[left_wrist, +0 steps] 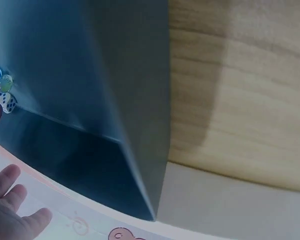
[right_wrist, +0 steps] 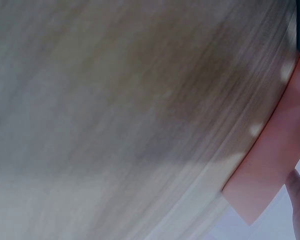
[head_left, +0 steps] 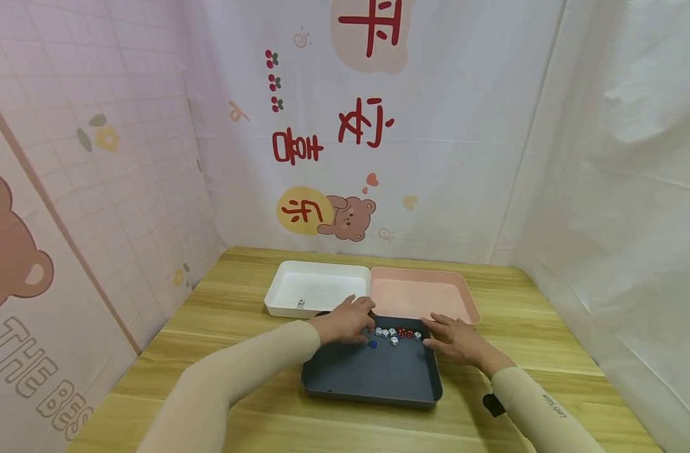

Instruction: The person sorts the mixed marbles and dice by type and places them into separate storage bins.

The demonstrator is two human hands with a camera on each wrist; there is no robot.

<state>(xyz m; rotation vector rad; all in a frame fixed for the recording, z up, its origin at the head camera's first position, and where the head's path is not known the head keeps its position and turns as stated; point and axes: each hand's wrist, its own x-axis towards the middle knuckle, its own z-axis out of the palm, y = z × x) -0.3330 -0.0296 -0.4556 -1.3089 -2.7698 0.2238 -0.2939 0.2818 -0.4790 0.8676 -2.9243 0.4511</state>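
My left hand reaches over the left back part of a dark grey tray, its fingers loosely bent close to several dice. Near its fingertips lies a blue die. In the left wrist view, fingertips overlap a white die with blue dots beside a green die; any contact is hidden. White dice and red dice sit in a row along the tray's back. My right hand is at the tray's right back corner, fingers extended near the end white die.
Behind the dark tray stand a white tray with a few white dice in it and a pink tray, side by side. All rest on a wooden table. Printed cloth hangs around the table's back and sides.
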